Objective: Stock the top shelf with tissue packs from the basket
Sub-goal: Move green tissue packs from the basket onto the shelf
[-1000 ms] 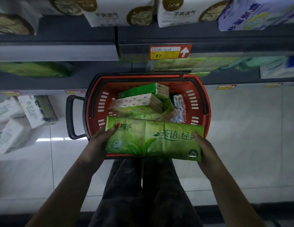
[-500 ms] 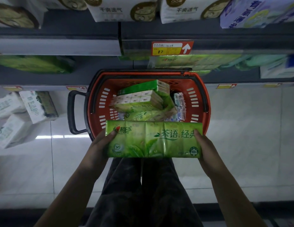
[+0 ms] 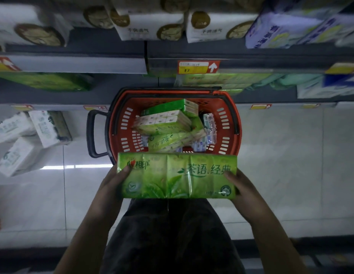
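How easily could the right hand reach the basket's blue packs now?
Probably not: the right hand grips one end of the green tissue pack, the left hand the other, and that pack spans the near rim of the basket, in front of the blue packs.

This is a shop aisle, a supermarket by the look of it. Tiers of grey shelves carry wrapped tissue packs, with yellow-and-red price tags clipped along their front edges. A red plastic shopping basket stands before the bottom shelf on pale floor tiles.
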A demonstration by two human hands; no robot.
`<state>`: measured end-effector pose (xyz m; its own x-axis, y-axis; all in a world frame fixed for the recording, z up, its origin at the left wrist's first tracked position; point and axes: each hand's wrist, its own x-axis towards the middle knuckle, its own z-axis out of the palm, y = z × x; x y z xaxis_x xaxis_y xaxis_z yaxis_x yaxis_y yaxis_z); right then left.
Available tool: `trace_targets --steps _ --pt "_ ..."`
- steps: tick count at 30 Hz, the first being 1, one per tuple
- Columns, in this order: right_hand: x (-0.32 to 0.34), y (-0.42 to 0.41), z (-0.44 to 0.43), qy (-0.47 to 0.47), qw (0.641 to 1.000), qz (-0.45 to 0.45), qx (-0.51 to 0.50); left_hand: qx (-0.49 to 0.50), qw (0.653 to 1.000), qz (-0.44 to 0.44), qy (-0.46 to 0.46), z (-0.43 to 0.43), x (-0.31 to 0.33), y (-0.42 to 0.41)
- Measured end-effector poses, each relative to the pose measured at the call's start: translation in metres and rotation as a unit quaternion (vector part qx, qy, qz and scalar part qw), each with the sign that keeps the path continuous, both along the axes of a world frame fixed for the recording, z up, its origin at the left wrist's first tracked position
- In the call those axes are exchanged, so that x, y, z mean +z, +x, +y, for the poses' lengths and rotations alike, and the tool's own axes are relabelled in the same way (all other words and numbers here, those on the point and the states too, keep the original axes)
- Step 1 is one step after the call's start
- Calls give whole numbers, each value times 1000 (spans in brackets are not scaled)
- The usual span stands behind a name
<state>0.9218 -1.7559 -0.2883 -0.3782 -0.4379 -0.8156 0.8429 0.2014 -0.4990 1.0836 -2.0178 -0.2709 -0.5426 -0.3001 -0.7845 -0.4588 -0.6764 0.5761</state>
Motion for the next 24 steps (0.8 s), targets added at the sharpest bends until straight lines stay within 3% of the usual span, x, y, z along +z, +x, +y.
trace_targets --steps 24 --pt "145 28 22 17 999 41 24 -22 1000 9 4 5 143 22"
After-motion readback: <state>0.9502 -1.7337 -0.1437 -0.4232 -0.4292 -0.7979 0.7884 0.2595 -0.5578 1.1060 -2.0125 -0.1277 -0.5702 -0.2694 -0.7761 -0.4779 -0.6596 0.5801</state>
